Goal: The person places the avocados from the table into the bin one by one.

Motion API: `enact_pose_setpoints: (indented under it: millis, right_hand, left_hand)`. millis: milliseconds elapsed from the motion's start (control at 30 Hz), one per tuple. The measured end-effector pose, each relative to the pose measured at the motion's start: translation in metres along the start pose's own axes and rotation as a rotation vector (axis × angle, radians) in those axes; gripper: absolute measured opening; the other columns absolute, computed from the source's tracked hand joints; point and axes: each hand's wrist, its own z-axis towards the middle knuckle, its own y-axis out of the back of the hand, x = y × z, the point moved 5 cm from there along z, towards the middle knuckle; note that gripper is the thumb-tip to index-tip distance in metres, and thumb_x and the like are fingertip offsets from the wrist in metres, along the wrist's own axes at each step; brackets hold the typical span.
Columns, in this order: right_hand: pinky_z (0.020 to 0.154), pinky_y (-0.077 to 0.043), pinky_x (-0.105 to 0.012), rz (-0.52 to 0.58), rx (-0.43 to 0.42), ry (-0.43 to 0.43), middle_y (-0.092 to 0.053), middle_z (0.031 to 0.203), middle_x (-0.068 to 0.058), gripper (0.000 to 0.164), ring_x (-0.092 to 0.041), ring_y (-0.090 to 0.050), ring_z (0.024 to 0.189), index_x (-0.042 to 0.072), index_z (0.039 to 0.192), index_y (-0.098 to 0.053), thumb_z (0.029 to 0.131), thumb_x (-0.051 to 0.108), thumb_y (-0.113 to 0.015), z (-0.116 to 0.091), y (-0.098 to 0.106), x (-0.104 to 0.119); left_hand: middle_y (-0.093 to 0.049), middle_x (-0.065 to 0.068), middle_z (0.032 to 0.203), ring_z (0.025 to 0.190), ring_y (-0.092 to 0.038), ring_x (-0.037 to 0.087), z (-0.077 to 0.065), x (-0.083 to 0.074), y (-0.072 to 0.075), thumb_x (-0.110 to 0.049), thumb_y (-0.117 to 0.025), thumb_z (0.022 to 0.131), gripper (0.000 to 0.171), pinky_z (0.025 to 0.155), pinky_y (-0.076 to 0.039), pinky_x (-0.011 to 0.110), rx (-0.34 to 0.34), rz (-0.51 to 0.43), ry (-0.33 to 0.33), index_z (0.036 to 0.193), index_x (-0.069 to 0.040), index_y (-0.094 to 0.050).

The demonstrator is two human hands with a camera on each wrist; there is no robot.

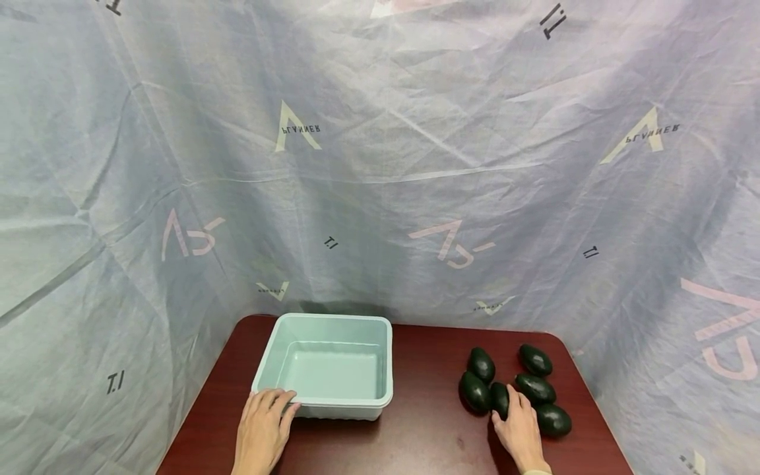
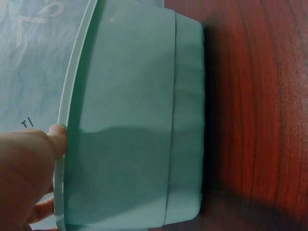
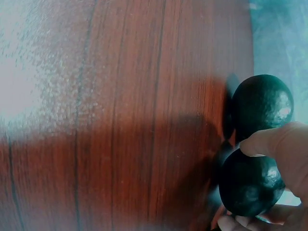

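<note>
A pale green plastic tub (image 1: 332, 400) stands on the table at the left, its inside bare. My left hand (image 1: 265, 425) grips its near left rim; in the left wrist view the thumb (image 2: 58, 139) lies along the rim (image 2: 72, 82). Over at the right, my right hand (image 1: 519, 425) grips a dark green avocado (image 1: 499, 398) between thumb and fingers. The right wrist view shows that avocado (image 3: 251, 185) under the thumb, beside a second avocado (image 3: 262, 103). Part of the held avocado is hidden by the hand.
More avocados lie close around the right hand: two to its left, at the left avocado (image 1: 475, 392) and the far one (image 1: 481, 365), and others to its right, such as the near right avocado (image 1: 553, 420). A grey printed cloth (image 1: 380, 198) surrounds the dark red table (image 1: 427, 396).
</note>
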Motion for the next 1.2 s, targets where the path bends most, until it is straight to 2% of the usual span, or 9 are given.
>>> enact_pose_setpoints:
  millis: [267,667,1200]
  right_hand:
    - [0.109,-0.042,-0.077,0.018,0.010,0.010,-0.037,0.154,-0.042,0.074,-0.065,-0.040,0.137,-0.005,0.160,-0.035,0.099,0.018,-0.070,0.000,0.006,0.002]
    - [0.109,-0.042,-0.079,0.011,-0.077,0.052,-0.039,0.154,-0.042,0.074,-0.065,-0.041,0.138,-0.005,0.159,-0.037,0.097,0.018,-0.071,-0.003,0.032,0.016]
    - [0.108,-0.045,-0.078,0.025,-0.074,0.048,-0.039,0.156,-0.039,0.076,-0.062,-0.042,0.140,-0.003,0.160,-0.038,0.096,0.021,-0.072,0.003,0.059,0.034]
  left_hand:
    - [-0.075,0.010,0.102,0.105,-0.068,0.035,-0.002,-0.001,-0.002,-0.023,-0.088,0.085,0.022,0.105,-0.050,0.069,-0.003,-0.009,0.010,0.103,-0.013,-0.081]
    - [-0.074,0.011,0.101,0.105,-0.066,0.036,-0.004,-0.001,-0.003,-0.022,-0.088,0.085,0.022,0.106,-0.049,0.067,-0.022,-0.022,0.015,0.103,-0.012,-0.080]
    - [-0.072,0.010,0.101,0.107,-0.065,0.037,-0.005,-0.001,-0.004,-0.022,-0.088,0.084,0.023,0.107,-0.049,0.069,-0.025,-0.019,0.021,0.103,-0.012,-0.079]
